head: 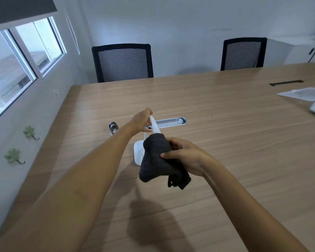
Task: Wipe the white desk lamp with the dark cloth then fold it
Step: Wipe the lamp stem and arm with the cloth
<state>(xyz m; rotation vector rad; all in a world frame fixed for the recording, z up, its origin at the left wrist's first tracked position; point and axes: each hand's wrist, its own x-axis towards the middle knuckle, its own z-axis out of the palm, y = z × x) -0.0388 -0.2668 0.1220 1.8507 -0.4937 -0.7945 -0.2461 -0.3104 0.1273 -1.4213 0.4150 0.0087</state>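
The white desk lamp stands on the wooden table, its arm rising from a white base. My left hand grips the top of the lamp arm. My right hand holds the dark cloth bunched up and pressed around the lower part of the arm. The cloth covers much of the base, and loose ends hang below my right hand.
A metal cable tray is set into the table behind the lamp, with a small metal cylinder to its left. Two black mesh chairs stand at the far edge. White papers lie at the right. A wall with green hooks runs along the left.
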